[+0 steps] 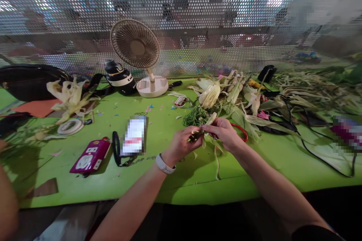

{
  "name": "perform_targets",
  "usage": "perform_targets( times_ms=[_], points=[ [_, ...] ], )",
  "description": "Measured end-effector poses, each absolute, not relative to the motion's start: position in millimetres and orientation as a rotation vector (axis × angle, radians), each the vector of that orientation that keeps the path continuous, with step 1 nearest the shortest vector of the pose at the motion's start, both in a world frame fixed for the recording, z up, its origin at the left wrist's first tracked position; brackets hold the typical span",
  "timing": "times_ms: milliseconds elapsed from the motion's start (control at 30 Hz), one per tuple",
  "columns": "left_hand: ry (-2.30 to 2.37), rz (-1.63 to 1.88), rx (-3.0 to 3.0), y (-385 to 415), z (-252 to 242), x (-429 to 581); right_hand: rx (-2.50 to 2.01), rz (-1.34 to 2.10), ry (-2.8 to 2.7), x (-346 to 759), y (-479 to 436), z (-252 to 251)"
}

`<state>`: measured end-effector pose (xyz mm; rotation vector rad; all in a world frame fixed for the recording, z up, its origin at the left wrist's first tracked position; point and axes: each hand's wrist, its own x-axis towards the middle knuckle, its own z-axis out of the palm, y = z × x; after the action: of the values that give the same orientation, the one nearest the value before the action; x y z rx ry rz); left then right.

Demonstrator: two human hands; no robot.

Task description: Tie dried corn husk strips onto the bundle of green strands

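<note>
Small corn husk strip is pinched between both hands, left hand and right hand each closed on an end, in front of the desk fan. The husk pile sits right of the fan, on the green table.

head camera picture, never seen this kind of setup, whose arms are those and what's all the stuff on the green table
There is no machine here. The camera sits on a person's head and looks down, so the two bare arms coming in from the bottom are that person's own. The left hand, with a white watch on its wrist, and the right hand together pinch a pale corn husk strip above the green table. Behind the hands lie a pile of corn husks and a bundle of green string. Further left are a pink gadget, a roll of tape and a small fan. A metal screen with holes closes off the back.
</note>
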<state>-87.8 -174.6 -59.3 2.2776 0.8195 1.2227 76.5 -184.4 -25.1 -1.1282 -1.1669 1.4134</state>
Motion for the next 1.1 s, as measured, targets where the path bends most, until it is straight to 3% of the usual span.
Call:
perform_targets(
  times_ms=[333, 667, 1100],
  points=[
    [0.723, 0.958, 1.22, -163, -38, -99, -1.069, 1.433, -1.394, 86, -182, -25],
    [0.649, 0.515, 1.044, -165, -31, -112, -1.042, 1.656, -1.519, 95, -182, -16],
    [0.681, 0.639, 1.036, -174, -43, -87, -0.991, 1.75, -1.51, 95, -179, -21]
  ],
)
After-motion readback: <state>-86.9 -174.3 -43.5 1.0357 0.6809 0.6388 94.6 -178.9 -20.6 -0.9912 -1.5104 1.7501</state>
